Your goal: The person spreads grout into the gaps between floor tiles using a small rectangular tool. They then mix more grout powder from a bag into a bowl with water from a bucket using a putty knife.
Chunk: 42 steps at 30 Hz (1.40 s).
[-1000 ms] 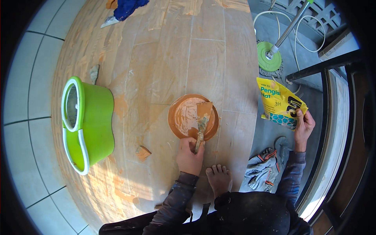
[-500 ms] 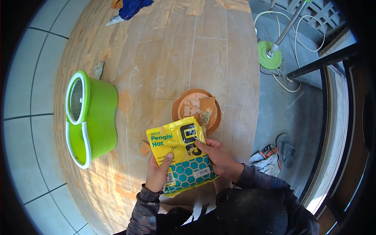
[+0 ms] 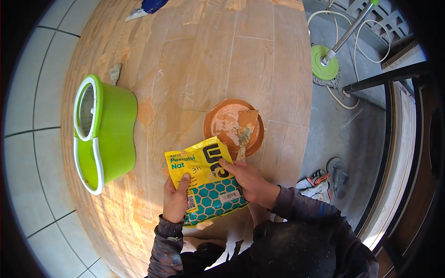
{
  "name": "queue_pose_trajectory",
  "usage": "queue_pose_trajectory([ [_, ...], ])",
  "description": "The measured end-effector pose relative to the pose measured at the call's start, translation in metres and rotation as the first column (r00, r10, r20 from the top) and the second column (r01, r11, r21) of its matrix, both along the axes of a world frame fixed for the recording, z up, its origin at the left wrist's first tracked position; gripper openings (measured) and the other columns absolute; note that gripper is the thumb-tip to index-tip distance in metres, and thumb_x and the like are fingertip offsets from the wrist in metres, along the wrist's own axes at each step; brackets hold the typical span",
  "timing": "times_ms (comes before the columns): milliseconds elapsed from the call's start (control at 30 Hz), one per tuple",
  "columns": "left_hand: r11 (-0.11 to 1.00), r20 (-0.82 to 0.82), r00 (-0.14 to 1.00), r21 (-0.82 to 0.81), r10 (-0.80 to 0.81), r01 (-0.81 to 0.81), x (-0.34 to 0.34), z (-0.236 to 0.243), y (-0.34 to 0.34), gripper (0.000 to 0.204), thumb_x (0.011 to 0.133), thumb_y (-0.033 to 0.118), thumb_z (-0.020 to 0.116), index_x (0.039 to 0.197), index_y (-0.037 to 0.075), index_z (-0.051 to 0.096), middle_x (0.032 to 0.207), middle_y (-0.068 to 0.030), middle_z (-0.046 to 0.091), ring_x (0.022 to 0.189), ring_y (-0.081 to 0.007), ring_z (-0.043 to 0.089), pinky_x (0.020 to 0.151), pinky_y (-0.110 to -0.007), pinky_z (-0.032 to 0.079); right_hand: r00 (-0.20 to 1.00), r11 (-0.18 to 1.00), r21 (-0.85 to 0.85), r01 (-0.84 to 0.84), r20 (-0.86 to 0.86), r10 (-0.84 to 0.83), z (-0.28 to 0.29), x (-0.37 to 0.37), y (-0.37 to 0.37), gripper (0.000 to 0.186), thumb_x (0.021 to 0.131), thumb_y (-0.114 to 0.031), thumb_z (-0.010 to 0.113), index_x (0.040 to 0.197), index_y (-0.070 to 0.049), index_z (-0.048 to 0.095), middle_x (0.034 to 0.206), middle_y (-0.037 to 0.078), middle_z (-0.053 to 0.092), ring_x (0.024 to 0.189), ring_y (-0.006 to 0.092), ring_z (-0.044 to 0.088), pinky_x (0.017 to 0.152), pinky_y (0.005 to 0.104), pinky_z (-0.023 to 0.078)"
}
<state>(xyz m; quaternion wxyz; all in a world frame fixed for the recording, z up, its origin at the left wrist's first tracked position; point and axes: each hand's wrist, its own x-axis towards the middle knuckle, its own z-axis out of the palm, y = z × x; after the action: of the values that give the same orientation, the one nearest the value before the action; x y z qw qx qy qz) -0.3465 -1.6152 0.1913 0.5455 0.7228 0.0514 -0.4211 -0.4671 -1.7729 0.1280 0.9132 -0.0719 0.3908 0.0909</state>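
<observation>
A yellow bag of tile grout (image 3: 217, 191) with a green honeycomb pattern is held in front of me, its printed side up. My left hand (image 3: 176, 197) grips its left edge, thumb on top. On the opposite edge my right hand (image 3: 250, 182) pinches it the same way. Just beyond the bag, a round terracotta-coloured dish (image 3: 209, 125) holds wet orange-pink paste. A putty knife (image 3: 247, 121) smeared with paste leans in the dish, blade away from me, its handle end partly hidden near the bag and right hand.
A green spin-mop bucket (image 3: 121, 125) stands on the wood-look tiles at left, with a grey rag (image 3: 116, 73) behind it. A mop (image 3: 325, 62) stands on the lower grey floor at right. Gloves (image 3: 316, 187) and a dark shoe (image 3: 337, 178) lie there. A blue cloth (image 3: 154, 4) is at the far edge.
The bag has shifted slightly left within the view, with both hands still on it. More of the putty knife and dish now shows beyond it. The whole view has shifted a little.
</observation>
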Motion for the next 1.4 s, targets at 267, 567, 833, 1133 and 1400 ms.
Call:
queue_pose_trajectory([
  [267, 0.998, 0.087, 0.995, -0.013, -0.055, 0.057, 0.004, -0.002, 0.002, 0.022, 0.101, 0.01, 0.056, 0.119, -0.002, 0.058, 0.109, -0.0085, 0.069, 0.093, -0.0131, 0.065, 0.08, -0.026, 0.052, 0.992, 0.996, -0.027, -0.089, 0.088, 0.091, -0.003, 0.006, 0.003, 0.033, 0.096, -0.028, 0.067, 0.116, -0.003, 0.064, 0.103, 0.008, 0.072, 0.084, 0.0164, 0.071, 0.074, 0.0319, 0.06],
  [567, 0.996, 0.135, 0.987, -0.026, -0.081, 0.086, 0.002, -0.004, -0.002, 0.021, 0.101, 0.01, 0.055, 0.119, -0.002, 0.057, 0.108, -0.0088, 0.069, 0.094, -0.0135, 0.065, 0.081, -0.027, 0.052, 0.997, 0.994, -0.078, -0.071, 0.036, 0.074, -0.013, 0.005, 0.004, 0.027, 0.095, -0.021, 0.069, 0.114, -0.002, 0.067, 0.102, 0.008, 0.073, 0.082, 0.0154, 0.071, 0.072, 0.0307, 0.059],
  [833, 0.997, 0.187, 0.98, 0.03, -0.071, 0.066, 0.003, -0.003, -0.012, 0.022, 0.102, 0.011, 0.055, 0.119, -0.002, 0.057, 0.108, -0.0086, 0.068, 0.094, -0.0134, 0.064, 0.081, -0.027, 0.052, 0.996, 0.991, -0.104, -0.086, 0.001, 0.086, -0.012, 0.014, -0.001, 0.027, 0.093, -0.018, 0.07, 0.114, 0.0, 0.068, 0.101, 0.009, 0.073, 0.081, 0.0152, 0.071, 0.071, 0.0307, 0.059],
  [1133, 0.99, 0.33, 0.939, -0.068, -0.098, 0.127, 0.011, -0.02, 0.0, 0.023, 0.102, 0.012, 0.054, 0.12, -0.002, 0.056, 0.106, -0.0069, 0.067, 0.093, -0.0116, 0.061, 0.08, -0.027, 0.05, 0.998, 0.99, -0.142, 0.0, 0.059, 0.008, -0.023, 0.024, 0.006, 0.018, 0.091, -0.016, 0.071, 0.102, 0.0, 0.071, 0.092, 0.009, 0.074, 0.074, 0.0152, 0.071, 0.065, 0.03, 0.057],
  [1400, 0.934, 0.532, 0.774, 0.28, -0.343, 0.222, 0.012, -0.005, -0.001, 0.055, 0.097, 0.037, 0.065, 0.127, -0.008, 0.058, 0.114, -0.0244, 0.066, 0.1, -0.0341, 0.061, 0.09, -0.043, 0.048, 0.978, 0.847, -0.49, -0.206, -0.105, 0.178, -0.032, 0.025, 0.009, 0.047, 0.085, -0.041, 0.074, 0.112, -0.003, 0.066, 0.097, 0.006, 0.069, 0.089, 0.0174, 0.065, 0.072, 0.0363, 0.051],
])
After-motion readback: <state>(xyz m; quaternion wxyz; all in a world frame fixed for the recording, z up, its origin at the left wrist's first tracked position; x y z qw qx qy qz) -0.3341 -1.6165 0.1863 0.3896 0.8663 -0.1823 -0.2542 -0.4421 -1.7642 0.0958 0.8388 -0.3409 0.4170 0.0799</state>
